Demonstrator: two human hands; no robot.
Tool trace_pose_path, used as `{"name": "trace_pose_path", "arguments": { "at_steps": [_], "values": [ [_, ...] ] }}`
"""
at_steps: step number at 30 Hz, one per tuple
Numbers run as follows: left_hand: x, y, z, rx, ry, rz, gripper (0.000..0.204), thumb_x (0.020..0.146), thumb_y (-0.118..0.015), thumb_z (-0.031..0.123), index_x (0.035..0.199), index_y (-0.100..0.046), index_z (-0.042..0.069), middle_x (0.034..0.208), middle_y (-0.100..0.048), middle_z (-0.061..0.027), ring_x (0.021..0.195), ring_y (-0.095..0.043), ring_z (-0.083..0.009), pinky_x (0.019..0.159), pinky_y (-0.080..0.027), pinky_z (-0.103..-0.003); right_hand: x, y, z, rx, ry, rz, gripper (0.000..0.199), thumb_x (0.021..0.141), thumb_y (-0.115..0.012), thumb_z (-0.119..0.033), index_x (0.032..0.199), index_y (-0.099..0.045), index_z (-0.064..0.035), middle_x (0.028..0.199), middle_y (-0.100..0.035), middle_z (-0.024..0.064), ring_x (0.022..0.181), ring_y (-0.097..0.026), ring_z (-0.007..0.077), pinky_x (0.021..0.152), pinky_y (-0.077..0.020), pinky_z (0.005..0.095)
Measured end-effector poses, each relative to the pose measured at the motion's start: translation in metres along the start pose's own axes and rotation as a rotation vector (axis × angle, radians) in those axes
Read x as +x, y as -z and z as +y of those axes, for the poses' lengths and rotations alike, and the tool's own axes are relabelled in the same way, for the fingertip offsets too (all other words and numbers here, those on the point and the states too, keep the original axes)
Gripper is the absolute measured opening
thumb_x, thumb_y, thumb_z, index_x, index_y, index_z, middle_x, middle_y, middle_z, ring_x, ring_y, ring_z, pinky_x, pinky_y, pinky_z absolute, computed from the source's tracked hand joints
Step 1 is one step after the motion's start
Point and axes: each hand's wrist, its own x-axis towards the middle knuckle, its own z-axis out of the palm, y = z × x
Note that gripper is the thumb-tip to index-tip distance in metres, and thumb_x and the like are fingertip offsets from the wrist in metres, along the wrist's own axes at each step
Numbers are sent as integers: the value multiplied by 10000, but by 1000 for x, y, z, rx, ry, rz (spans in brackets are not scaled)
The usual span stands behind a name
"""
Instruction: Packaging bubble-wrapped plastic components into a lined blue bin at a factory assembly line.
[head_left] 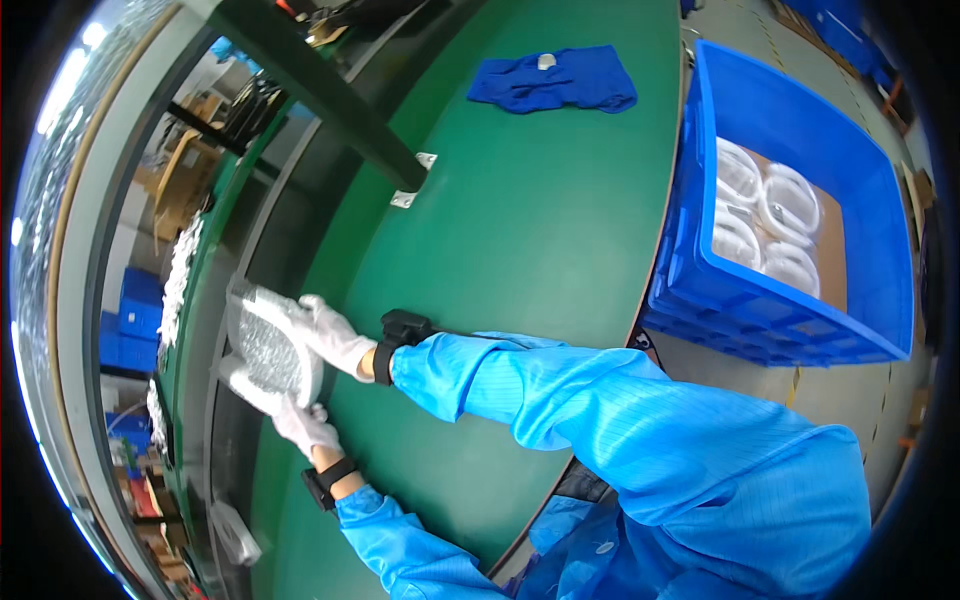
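Note:
Both my hands wear white gloves and reach over a dark channel along the green bench. Between them is a white curved part in clear plastic wrap (272, 350), its middle covered by crinkled, shiny film. My right hand (335, 338) grips its upper right edge, fingers on top. At the lower edge, my left hand (306, 426) holds it with bent fingers. A black band with a small device sits on each wrist. Part of the wrapped piece's underside is hidden.
A folded blue cloth (555, 80) with a small pale object lies on the green bench (520, 230). To the right, a blue crate (780, 290) holds several bagged white rings (790, 205). A green post (320, 95) rises from the bench. Another clear-wrapped piece (235, 533) lies in the channel.

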Motion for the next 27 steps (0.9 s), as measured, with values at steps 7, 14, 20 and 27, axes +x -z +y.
{"name": "trace_pose_path", "arguments": {
  "at_steps": [7, 14, 20, 27],
  "values": [
    [-58, -18, 10, -131, -29, 46, 561, 893, -504, 141, 1427, -330, 136, 1298, -487, -116, 887, -576, -263, 618, -486, -368, -11, 12, -22, 54, -66, -151, 409, 861, -660, -340, 1084, -639, 2, 931, -670, 92, 877, -610, 151, 791, -484, 286],
    [-56, -33, 11, -198, -104, 102, 364, 927, -522, 202, 1248, -391, 92, 948, -548, -137, 539, -501, -188, 392, -365, -282, -15, 8, -6, -466, 49, -50, 389, 811, -676, -364, 890, -680, 17, 802, -673, 172, 779, -662, 275, 698, -522, 380],
    [-77, -41, 6, 887, -1455, 677, 434, 907, -576, 224, 1188, -354, -22, 799, -555, -157, 666, -568, -284, 588, -490, -386, -64, 28, -49, -244, -98, -59, 274, 893, -597, -255, 872, -658, 12, 645, -638, 78, 411, -543, 122, 358, -402, 266],
    [-234, -73, 6, -186, -461, -456, 398, 923, -524, 124, 1252, -354, -22, 1055, -579, -186, 869, -586, -265, 766, -479, -391, -193, 144, -121, -352, 171, 313, 241, 882, -599, -204, 929, -632, 30, 645, -627, 142, 540, -602, 175, 502, -501, 354]
  ]
}}
